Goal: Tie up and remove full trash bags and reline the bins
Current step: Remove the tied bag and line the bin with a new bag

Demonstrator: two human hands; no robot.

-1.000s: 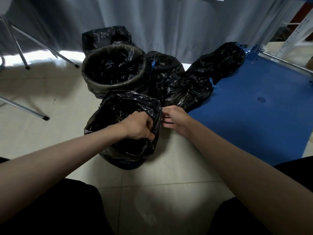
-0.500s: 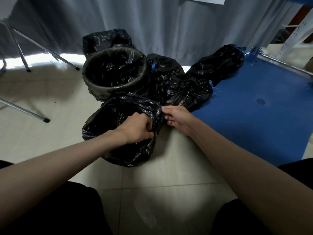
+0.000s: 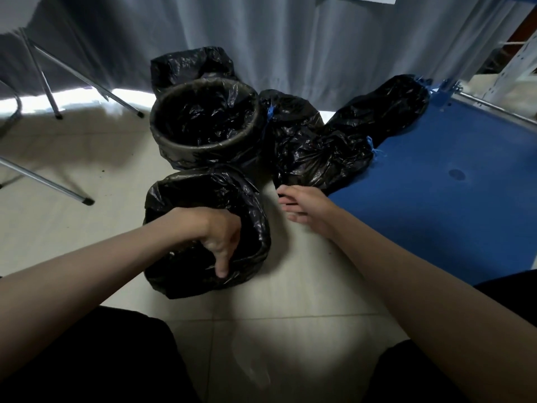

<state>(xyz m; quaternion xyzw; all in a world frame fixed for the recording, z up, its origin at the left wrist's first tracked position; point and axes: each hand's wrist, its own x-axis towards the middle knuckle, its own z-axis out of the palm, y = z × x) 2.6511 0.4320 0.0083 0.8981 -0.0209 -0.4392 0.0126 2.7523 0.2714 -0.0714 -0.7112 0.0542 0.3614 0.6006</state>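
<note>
The near bin (image 3: 203, 237) in front of me wears a crinkled black liner (image 3: 255, 216), folded over its rim and hanging loose down the sides. Just beyond it, touching, stands the second bin (image 3: 203, 120), lined in black too, mouth open. To its right three full black bags (image 3: 319, 152) lie bunched together, blue ties (image 3: 270, 112) showing

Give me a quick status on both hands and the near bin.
Left hand gripping near bin's liner at the rim. Right hand open, off the bag. Tied bags crowd behind; nothing blocking.
</note>
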